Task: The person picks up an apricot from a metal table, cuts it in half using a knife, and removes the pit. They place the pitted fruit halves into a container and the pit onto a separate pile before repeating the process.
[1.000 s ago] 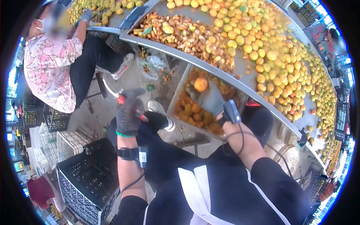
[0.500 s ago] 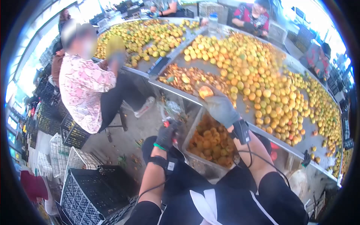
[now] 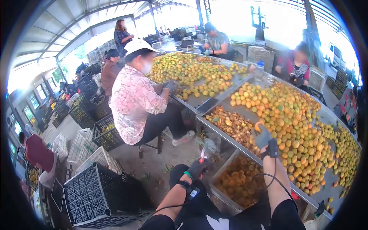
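Observation:
My left hand [image 3: 198, 169], in a dark glove, is closed round a small red-handled tool [image 3: 202, 158] above my knee. A pale, shiny part points up from the tool; blur hides its exact kind. My right hand [image 3: 263, 138], in a grey glove, reaches over the sorting table with its fingers closed on an orange apricot [image 3: 259, 126]. Beside that hand lies a heap of brownish fruit pieces [image 3: 234, 124]. Whole apricots [image 3: 295, 134] are piled to its right. Below the table edge, between my arms, stands a bin [image 3: 214, 184] of fruit pieces.
A metal rim [image 3: 230, 138] runs along the table's near side. At my left a person in a pink patterned shirt [image 3: 134, 103] sits working. Black crates [image 3: 82, 195] and white crates [image 3: 100, 159] stand on the floor. Other people sit across the table by a bottle [image 3: 259, 71].
The view has swung up and left. My right hand has moved from above the bin and rim to over the fruit pieces. My left hand still holds the red-handled tool.

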Demonstrator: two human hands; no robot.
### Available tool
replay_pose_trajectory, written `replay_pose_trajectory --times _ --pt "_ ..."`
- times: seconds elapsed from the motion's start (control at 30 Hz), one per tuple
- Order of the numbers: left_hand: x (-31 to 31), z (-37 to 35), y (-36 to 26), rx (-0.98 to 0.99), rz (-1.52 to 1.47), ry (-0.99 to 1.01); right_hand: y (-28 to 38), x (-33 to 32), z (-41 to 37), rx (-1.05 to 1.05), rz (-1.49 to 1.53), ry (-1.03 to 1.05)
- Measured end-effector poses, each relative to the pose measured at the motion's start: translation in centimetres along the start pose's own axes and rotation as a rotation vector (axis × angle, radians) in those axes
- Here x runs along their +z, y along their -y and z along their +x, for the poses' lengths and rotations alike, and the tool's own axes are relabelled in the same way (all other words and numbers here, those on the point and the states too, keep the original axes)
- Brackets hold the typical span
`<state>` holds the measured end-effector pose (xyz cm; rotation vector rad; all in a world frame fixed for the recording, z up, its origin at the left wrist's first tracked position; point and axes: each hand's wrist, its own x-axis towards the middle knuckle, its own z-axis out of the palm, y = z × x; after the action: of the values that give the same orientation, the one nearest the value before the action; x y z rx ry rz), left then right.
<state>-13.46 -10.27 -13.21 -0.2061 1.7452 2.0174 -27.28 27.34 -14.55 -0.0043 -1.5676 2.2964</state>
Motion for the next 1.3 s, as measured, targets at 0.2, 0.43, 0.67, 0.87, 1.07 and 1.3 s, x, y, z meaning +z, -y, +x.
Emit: replay_pose_trajectory --times 0.2,0.43,0.67,0.87,1.07,1.3 --pt "0.4 0.8 0.4 0.024 -0.044 0.060 8.4 2.0 -2.1 0.294 0.628 -0.386" --pt "1.6 2.0 1.0 0.005 0.045 0.085 11.7 1.9 -4.3 0.169 0.838 -0.079" --pt "2.0 1.6 -0.3 -0.121 0.015 0.094 12.6 4.3 -4.7 0.119 0.842 0.167" --pt "2.5 1.0 -0.8 -0.068 0.053 0.067 12.7 6.1 -5.0 0.155 0.829 0.226" --pt "2.6 0.8 -1.2 -0.096 0.019 0.066 9.9 7.1 -3.6 0.313 0.784 -0.250" --pt "2.3 1.1 -0.8 -0.065 0.039 0.113 9.1 6.4 -3.8 0.410 0.908 -0.229"
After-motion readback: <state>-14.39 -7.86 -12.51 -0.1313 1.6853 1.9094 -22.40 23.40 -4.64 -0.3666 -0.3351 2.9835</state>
